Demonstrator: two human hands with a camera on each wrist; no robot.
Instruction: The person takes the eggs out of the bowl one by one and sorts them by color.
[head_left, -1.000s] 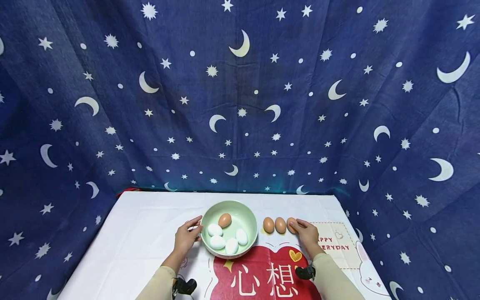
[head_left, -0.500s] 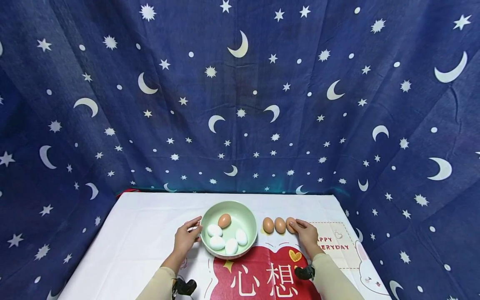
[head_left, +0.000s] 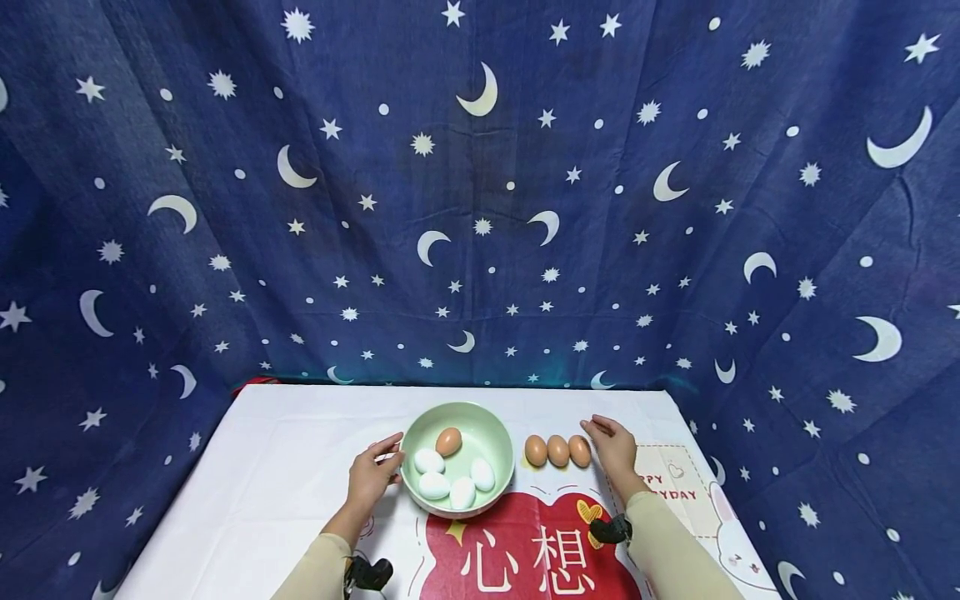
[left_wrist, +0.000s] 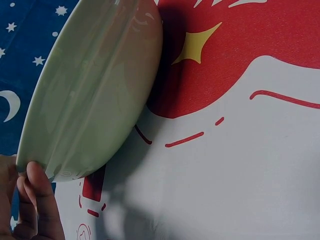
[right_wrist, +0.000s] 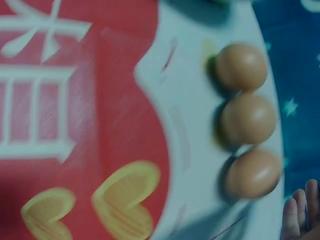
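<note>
Presently, three brown eggs (head_left: pixel 557 451) lie in a row on the worktop (head_left: pixel 300 442), just right of a green bowl (head_left: pixel 483 429). They sit close together; blur in the right wrist view leaves contact between them uncertain. The right hand (head_left: pixel 616 451), fingers loosely extended and holding nothing, is near the row's far end from the bowl; in its own wrist view only the fingers show, cut off at the lower corner.

Inside the bowl rest one brown egg (head_left: pixel 448 442) and four white eggs (head_left: pixel 433 485). The left wrist view gives the bowl's outer wall only, contents hidden. The left hand (head_left: pixel 370 478) has its fingers apart and relaxed, tips against the bowl near its rim; whether any tip passes over the rim cannot be told.

Dark objects (head_left: pixel 369 572) at both wrists are indistinct. Sleeves (head_left: pixel 678 550) run out of frame below. Red lettering (head_left: pixel 670 494) is partly covered by the right wrist. A starred curtain (head_left: pixel 480 167) behind is cropped.
</note>
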